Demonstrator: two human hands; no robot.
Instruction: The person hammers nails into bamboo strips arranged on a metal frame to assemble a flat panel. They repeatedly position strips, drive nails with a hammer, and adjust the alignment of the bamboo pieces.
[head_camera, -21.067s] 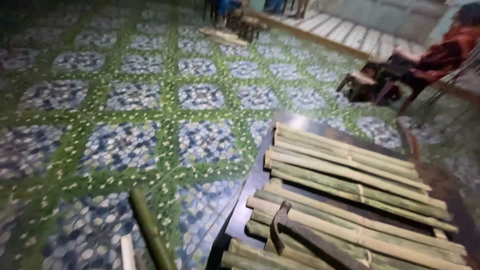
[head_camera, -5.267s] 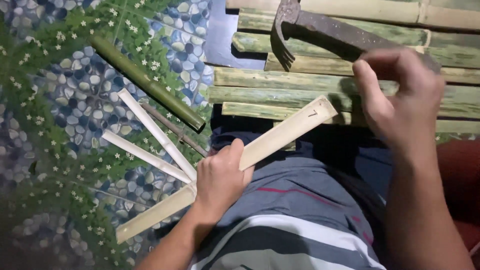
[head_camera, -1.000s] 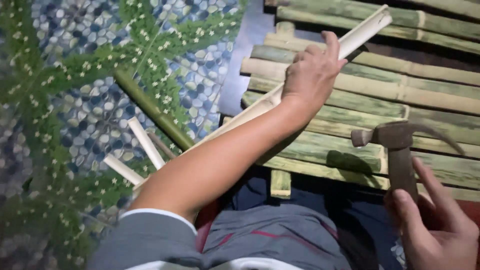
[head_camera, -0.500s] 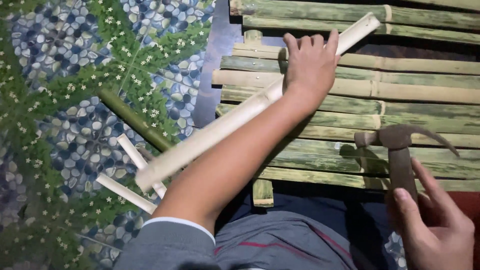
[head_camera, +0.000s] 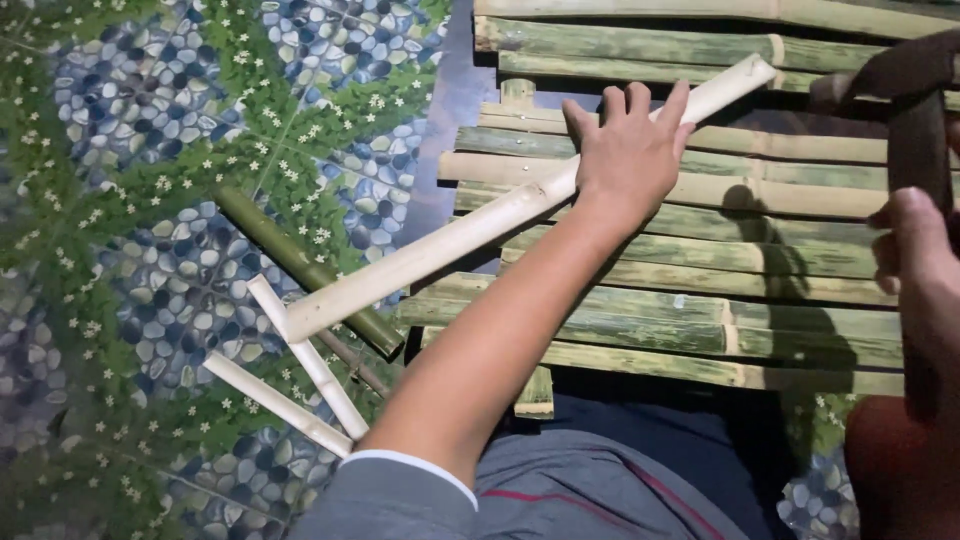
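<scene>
Pale bamboo slat (head_camera: 480, 232) lies diagonally across the green-slat frame (head_camera: 700, 260), left hand (head_camera: 632, 150) pressing it flat (fingers spread), right hand (head_camera: 925, 290) gripping a hammer (head_camera: 915, 110); slat apparently not yet fastened.

Left hand (head_camera: 630, 150) flat (fingers spread), right grip (head_camera: 915, 260) clenched.

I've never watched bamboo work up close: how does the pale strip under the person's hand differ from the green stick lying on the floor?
The pale strip is cream and looks flat-sided; the green stick is dark green and round. The pale strip lies slanted across the bamboo slats, pressed by the left hand; the green stick lies untouched on the patterned floor. The pale strip looks longer and crosses over the green stick's lower end. Both look like bamboo.
</scene>
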